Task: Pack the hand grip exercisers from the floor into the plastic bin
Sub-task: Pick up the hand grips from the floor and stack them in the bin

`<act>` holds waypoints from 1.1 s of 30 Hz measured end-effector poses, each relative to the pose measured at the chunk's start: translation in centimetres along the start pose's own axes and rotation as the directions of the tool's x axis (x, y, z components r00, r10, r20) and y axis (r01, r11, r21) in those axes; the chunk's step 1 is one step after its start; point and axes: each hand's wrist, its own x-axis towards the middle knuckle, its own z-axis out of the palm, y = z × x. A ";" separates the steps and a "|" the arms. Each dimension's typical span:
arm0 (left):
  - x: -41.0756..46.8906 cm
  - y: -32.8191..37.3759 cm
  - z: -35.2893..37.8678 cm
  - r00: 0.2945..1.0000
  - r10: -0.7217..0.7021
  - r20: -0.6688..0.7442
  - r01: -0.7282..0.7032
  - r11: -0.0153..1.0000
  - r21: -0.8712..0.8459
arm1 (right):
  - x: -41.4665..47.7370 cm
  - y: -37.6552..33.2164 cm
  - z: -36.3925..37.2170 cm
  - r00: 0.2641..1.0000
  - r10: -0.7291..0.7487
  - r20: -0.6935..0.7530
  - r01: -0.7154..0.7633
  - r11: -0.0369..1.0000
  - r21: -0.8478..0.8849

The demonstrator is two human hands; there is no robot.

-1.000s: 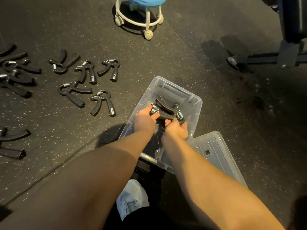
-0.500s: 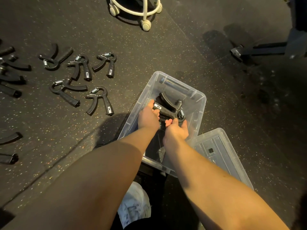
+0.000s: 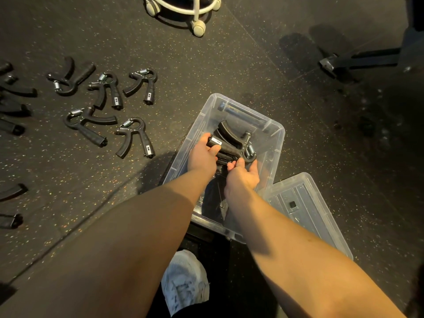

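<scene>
Floor: dark speckled rubber (image 3: 229, 65), loose exercisers (image 3: 135, 136) at left.
Bin: clear plastic bin (image 3: 274, 143).
Exercisers: black bundle (image 3: 231, 143), steel springs, inside bin.
Left hand (image 3: 202, 154): fingers clasp handles.
Right hand (image 3: 243, 174): fingers curled beneath.

Both forearms extended forward and down, converging, bare to the elbow. Left hand (image 3: 202, 154) palm-down, fingers curled closed around a grasped item. Right hand (image 3: 244, 174) just beside it, fingers half-curled, fingertips (image 3: 231, 165) pressed against the same item.
</scene>
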 end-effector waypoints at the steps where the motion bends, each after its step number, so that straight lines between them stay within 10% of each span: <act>1: 0.0 0.1 0.1 1.000 -0.008 -0.003 0.008 1.000 0.008 | 0.0 -0.1 0.0 1.000 0.002 -0.002 -0.002 1.000 0.003; 21: -1.8 3.2 -1.1 0.990 -0.130 0.048 0.127 0.990 0.063 | -4.1 -2.2 0.0 0.996 0.036 0.085 -0.030 0.997 -0.078; 33: -5.2 7.2 -15.3 0.991 -0.075 -0.112 0.058 0.987 -0.151 | -15.9 -4.7 6.2 0.779 -0.039 0.625 0.346 0.859 -0.378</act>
